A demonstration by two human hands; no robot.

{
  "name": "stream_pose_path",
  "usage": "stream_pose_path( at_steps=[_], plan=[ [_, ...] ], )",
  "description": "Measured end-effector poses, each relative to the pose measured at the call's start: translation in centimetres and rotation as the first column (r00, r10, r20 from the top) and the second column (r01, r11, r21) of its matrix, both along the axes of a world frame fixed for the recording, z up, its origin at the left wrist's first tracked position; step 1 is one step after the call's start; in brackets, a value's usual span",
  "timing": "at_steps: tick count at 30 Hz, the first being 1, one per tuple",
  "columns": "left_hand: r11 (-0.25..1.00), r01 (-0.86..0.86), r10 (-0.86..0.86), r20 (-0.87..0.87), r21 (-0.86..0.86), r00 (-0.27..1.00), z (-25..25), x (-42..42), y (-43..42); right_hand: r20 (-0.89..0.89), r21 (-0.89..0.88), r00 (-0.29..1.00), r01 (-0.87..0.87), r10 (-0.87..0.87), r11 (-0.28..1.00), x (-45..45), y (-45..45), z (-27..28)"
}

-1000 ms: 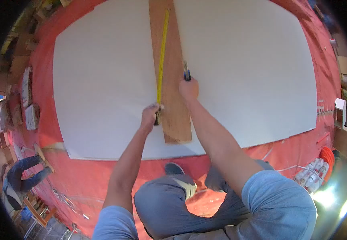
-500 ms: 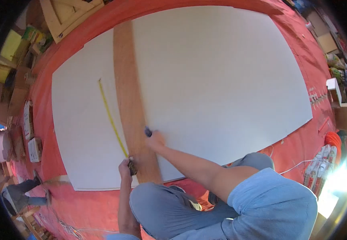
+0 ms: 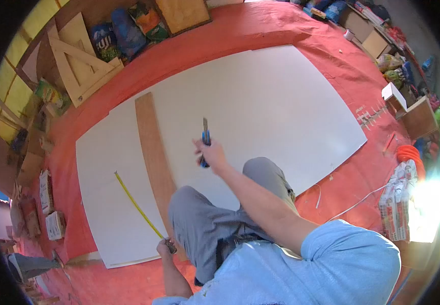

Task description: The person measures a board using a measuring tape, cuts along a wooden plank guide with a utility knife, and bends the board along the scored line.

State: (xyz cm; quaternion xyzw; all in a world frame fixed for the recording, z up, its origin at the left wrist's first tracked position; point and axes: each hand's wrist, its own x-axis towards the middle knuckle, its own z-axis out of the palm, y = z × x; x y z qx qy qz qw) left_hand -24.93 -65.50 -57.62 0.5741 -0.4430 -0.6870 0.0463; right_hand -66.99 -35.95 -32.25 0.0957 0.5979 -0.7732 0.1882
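Observation:
My right hand (image 3: 214, 154) grips a blue-and-black utility knife (image 3: 206, 136), held up above a large white sheet (image 3: 260, 112) with its blade pointing away from me. Closed around a tape measure (image 3: 170, 247), my left hand (image 3: 163, 248) is low by the sheet's near edge. The yellow tape blade (image 3: 137, 206) extends from it over the left part of the sheet. A long brown wooden strip (image 3: 151, 134) lies across the sheet between the tape and the knife. My knee hides part of the strip's near end.
Red covering (image 3: 240, 33) surrounds the sheet on the floor. A wooden frame piece (image 3: 80, 63) and bags line the far left. To the right are an orange coil (image 3: 410, 156), stacked packs (image 3: 398, 203) and a white cord (image 3: 357, 205). Another person's leg (image 3: 37, 265) shows at lower left.
My right hand has lifted the knife away from the strip's right edge. My left hand still holds the extended tape measure. The view has tilted up, and my knees now cover more of the sheet.

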Motion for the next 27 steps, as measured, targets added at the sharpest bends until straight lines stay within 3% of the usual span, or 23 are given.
stream_pose_path(
  at_steps=[2,5,8,12,14,15,17,18,20,21,23,27],
  plan=[
    [0.999,0.035,-0.034,-0.055,0.015,0.998,0.0,-0.8,1.1,-0.104,-0.056,0.994,0.031,-0.036,0.998,-1.9,3.8,4.3],
    [1.0,0.022,-0.02,-0.096,0.021,0.995,2.0,-3.0,3.9,-0.236,-0.047,0.968,0.082,-0.091,0.996,-4.1,9.7,5.6],
    [0.996,0.074,-0.071,-0.067,0.045,0.995,3.5,-5.7,4.7,-0.219,-0.026,0.96,0.171,-0.172,0.985,-5.5,15.3,4.3],
    [0.986,0.168,-0.166,-0.127,0.008,0.978,5.7,-11.3,2.8,-0.141,-0.04,0.931,0.333,-0.336,0.942,-5.2,19.2,7.4],
    [0.926,0.348,-0.355,-0.028,-0.15,0.934,7.4,-15.0,1.2,-0.153,0.06,0.943,0.307,-0.295,0.95,-6.2,20.6,7.4],
    [0.922,0.356,-0.365,-0.033,-0.154,0.93,8.2,-17.1,0.3,-0.158,0.056,0.939,0.317,-0.305,0.947,-6.9,21.0,6.8],
    [0.869,0.461,-0.47,-0.008,-0.18,0.883,9.8,-22.2,-0.9,-0.141,0.286,0.969,0.237,-0.204,0.928,-8.9,21.8,4.0],
    [0.863,0.473,-0.483,-0.012,-0.175,0.876,9.5,-25.2,-2.0,-0.144,0.292,0.966,0.251,-0.217,0.923,-10.0,22.1,2.4],
    [0.787,0.549,-0.575,-0.013,-0.28,0.818,8.6,-30.8,-4.3,-0.148,0.672,0.988,0.129,-0.039,0.73,-12.2,22.2,-1.6],
    [0.79,0.553,-0.576,-0.013,-0.264,0.817,8.2,-33.6,-5.5,-0.139,0.683,0.99,0.123,-0.038,0.72,-13.3,21.9,-3.9],
    [0.702,0.637,-0.665,0.028,-0.318,0.746,7.8,-40.0,-6.7,-0.179,0.9,0.981,0.131,0.078,0.415,-16.3,21.4,-7.8],
    [0.585,0.712,-0.725,0.143,-0.388,0.674,8.2,-49.7,-8.0,-0.101,0.916,0.994,0.077,0.039,0.395,-26.6,17.7,-14.0]
  ],
)
